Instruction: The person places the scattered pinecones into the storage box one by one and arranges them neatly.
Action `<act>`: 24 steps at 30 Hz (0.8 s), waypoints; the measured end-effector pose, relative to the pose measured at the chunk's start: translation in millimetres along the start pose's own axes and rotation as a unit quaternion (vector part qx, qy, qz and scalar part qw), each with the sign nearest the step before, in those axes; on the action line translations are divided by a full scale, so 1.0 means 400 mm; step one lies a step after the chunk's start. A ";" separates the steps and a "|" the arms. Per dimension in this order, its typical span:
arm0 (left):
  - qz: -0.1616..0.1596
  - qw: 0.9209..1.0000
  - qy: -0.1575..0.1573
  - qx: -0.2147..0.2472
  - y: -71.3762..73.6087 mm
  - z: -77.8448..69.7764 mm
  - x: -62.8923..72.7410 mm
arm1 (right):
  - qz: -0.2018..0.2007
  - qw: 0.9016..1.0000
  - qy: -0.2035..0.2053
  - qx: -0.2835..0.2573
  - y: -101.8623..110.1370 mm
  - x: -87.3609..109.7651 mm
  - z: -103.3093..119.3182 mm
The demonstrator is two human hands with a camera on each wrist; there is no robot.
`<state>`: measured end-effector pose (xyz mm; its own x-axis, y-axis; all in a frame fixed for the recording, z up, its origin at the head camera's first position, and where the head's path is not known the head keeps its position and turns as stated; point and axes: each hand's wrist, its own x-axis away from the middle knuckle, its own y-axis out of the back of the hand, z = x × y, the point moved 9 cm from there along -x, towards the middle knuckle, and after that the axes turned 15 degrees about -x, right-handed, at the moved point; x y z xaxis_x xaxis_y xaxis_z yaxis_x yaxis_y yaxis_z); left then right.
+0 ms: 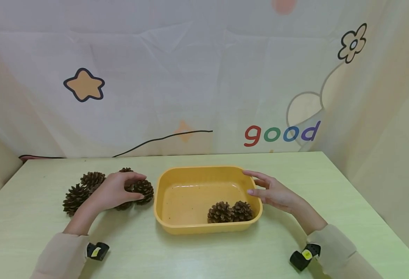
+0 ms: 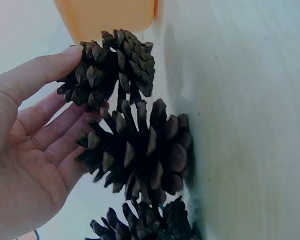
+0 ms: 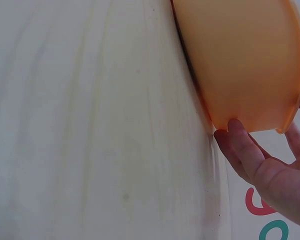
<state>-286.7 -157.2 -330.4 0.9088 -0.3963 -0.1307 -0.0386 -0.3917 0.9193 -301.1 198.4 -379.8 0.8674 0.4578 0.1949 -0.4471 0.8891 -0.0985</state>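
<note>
My left hand [image 1: 115, 190] reaches over a group of brown pine cones left of the yellow plastic basin. Its thumb and fingers span a pine cone [image 1: 144, 192] at the group's right end; in the left wrist view the thumb lies against that pine cone [image 2: 90, 75], fingers on its other side. A second pine cone [image 2: 140, 152] stands close by the fingers. My right hand [image 1: 277, 193] grips the right end of the basin [image 1: 190, 229], thumb over the rim, other fingers along the outer wall. Two pine cones [image 1: 220, 212] rest side by side in its front right corner.
More pine cones [image 1: 75, 199] lie behind and left of my left hand, partly hidden by it. The pale table [image 1: 197, 255] ends at a printed curtain [image 1: 155, 77] at the back, with curtain on both sides too.
</note>
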 end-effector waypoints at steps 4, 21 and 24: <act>-0.010 1.000 0.008 0.016 0.003 0.009 0.008 | 0.000 1.000 0.000 0.000 0.000 0.001 0.000; -0.038 0.994 0.027 0.095 0.022 0.030 0.034 | 0.000 1.000 0.001 0.006 0.000 0.001 0.000; -0.038 0.993 0.039 0.102 0.029 0.035 0.038 | 0.000 1.000 0.001 0.006 0.000 0.001 0.001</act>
<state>-279.2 -179.5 -326.9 0.9412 -0.2973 -0.1607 -0.0450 -0.5815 0.8123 -300.9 198.4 -379.4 0.8682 0.4573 0.1927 -0.4490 0.8892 -0.0874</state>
